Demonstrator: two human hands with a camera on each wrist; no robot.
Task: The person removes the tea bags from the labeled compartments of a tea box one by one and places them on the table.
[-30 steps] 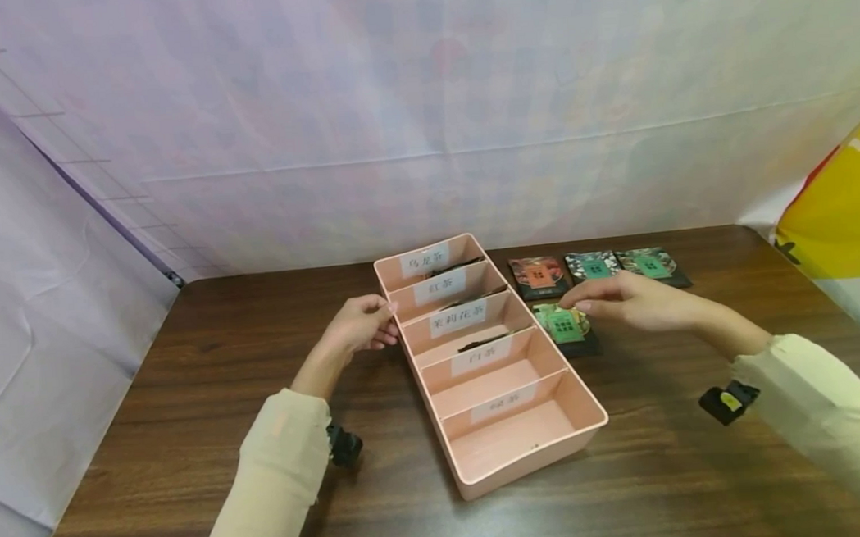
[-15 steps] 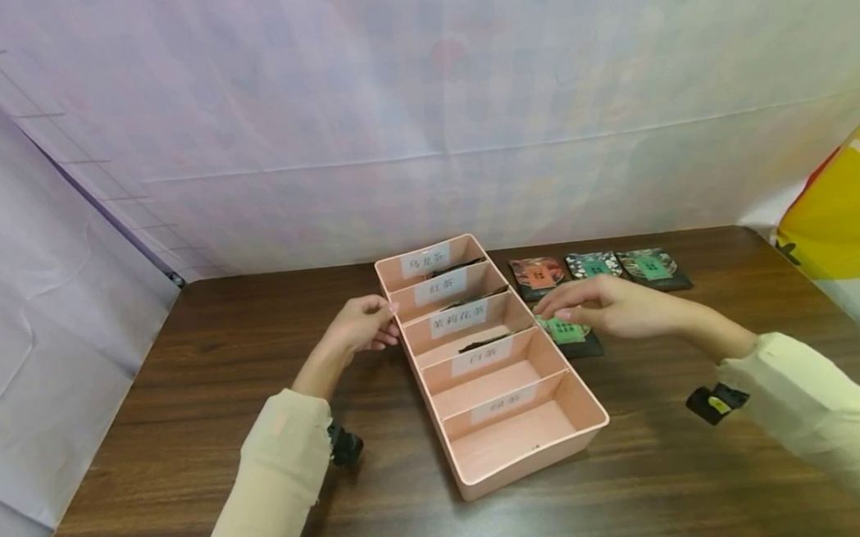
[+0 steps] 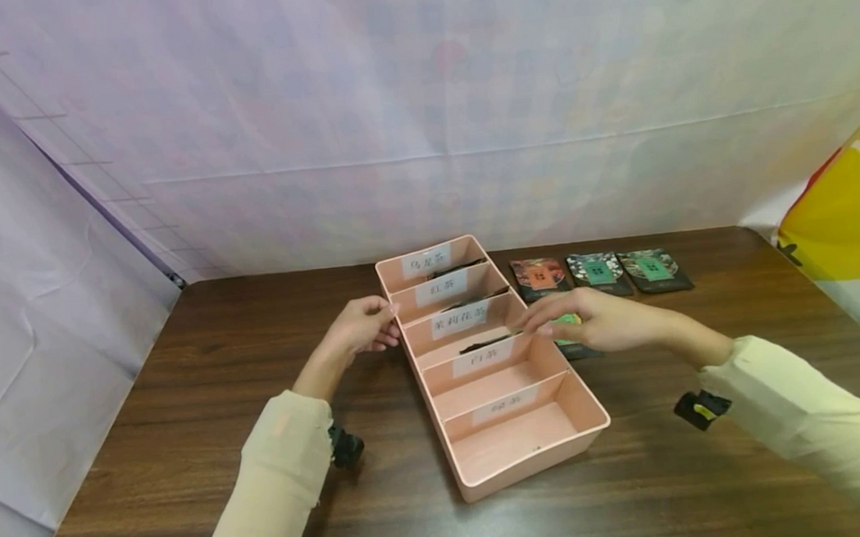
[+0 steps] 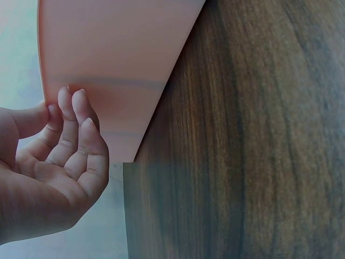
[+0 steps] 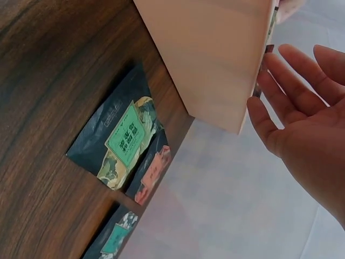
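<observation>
The rim of a long, pale pink, plastic-looking box (image 3: 534,466) with five compartments is pinched between the thumb and forefinger of the left hand (image 3: 360,325), its other fingers bent loosely beside the outer wall; the box is presumably steadied by this light hold. The fingers of the right hand (image 3: 605,317) are slightly bent and a little apart, with nothing seen pinched between them, and are reached over the opposite rim by the third compartment from the far end. Whether the thin dark packet (image 3: 482,344) inside it is touched by their tips cannot be told. Edges of similar packets are shown in the two compartments beyond, set almost on edge, perhaps so that more can be fitted. White rectangular labels (image 3: 458,318) with dark characters are fixed facing the near side, likely for easy reading. Outside the box, below the right hand, a flat black packet with yellow print and a green panel (image 5: 121,130) is laid face up. Beyond it, a row is formed by an orange-red packet (image 3: 539,276), a white-flowered packet (image 3: 599,273) and a dark green packet (image 3: 654,269), each panel left visible. Everything is supported by a dark brown wood-grain table (image 3: 242,346), backed by pale cloth (image 3: 390,98).
</observation>
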